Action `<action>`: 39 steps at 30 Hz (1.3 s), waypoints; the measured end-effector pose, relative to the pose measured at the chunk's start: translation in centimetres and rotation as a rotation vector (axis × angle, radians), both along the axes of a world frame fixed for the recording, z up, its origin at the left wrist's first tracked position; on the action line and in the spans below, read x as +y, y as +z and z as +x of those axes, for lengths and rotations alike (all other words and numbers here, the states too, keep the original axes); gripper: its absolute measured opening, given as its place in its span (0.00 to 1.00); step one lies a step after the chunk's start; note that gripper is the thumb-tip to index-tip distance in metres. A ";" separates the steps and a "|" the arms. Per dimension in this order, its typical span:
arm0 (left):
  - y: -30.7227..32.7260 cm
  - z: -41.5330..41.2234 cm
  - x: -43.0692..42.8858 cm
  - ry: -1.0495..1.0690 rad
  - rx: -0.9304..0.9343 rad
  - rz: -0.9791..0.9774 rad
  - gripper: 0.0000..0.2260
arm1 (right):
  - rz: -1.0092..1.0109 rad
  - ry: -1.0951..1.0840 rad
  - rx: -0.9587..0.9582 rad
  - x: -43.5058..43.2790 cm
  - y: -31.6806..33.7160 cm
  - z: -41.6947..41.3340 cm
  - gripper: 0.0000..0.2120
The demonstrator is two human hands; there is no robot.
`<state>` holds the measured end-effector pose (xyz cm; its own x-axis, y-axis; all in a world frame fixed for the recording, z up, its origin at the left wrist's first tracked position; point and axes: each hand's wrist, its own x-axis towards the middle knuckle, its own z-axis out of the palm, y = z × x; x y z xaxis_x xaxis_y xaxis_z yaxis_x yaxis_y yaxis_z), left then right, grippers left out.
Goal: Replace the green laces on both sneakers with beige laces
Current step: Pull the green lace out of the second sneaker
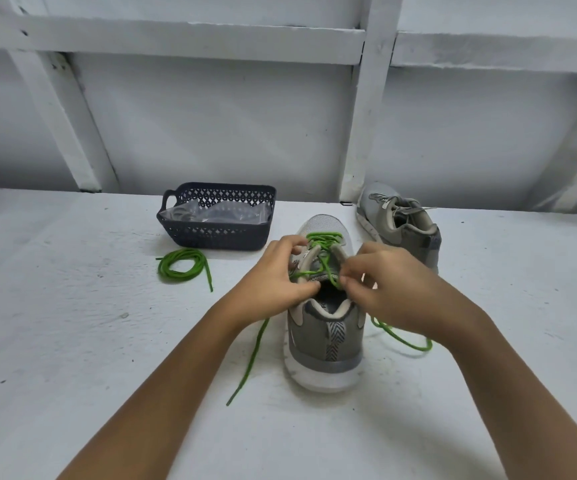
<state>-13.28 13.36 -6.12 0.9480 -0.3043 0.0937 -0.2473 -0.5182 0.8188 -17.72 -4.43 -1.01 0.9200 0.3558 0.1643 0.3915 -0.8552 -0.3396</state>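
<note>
A grey sneaker (325, 334) stands heel toward me, threaded with a green lace (321, 237). Its loose ends trail onto the table on the left (250, 358) and on the right (404, 341). My left hand (276, 275) grips the sneaker's left collar near the upper eyelets. My right hand (384, 282) pinches the green lace at the tongue. A second grey sneaker (398, 223), laced in beige, lies at the back right. A loose green lace (183, 268) sits coiled on the left.
A dark plastic basket (216, 233) holding clear plastic bags stands behind the coiled lace. The white table (72, 323) ends at a white wall with wooden battens (366, 116) close behind the sneakers.
</note>
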 end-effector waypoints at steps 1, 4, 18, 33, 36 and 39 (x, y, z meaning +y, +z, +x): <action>0.0 0.0 0.0 0.021 0.028 0.031 0.28 | 0.003 0.001 0.007 -0.1 0.3 -0.1 0.10; 0.3 -0.5 -0.2 0.069 0.107 0.098 0.30 | 0.134 -0.105 -0.054 -0.3 0.9 0.8 0.09; 0.7 -1.0 -0.6 0.096 0.092 0.046 0.21 | 0.184 -0.164 0.197 0.1 -0.6 7.9 0.06; 0.9 -1.1 -0.8 0.094 0.097 0.059 0.21 | 0.435 -0.326 0.189 0.0 -1.9 8.6 0.18; 1.0 -1.2 -0.9 0.096 0.090 0.060 0.22 | 0.427 -0.260 0.273 -0.8 -1.7 7.5 0.13; 0.9 -1.1 -0.9 0.096 0.093 0.064 0.18 | 0.464 -0.243 0.186 -0.6 -2.2 7.3 0.06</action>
<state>-14.42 12.46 -5.21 0.9767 -0.2142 -0.0128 -0.1184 -0.5875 0.8005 -10.43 -5.05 -3.25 0.9950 0.0589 0.0803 0.0992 -0.6578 -0.7466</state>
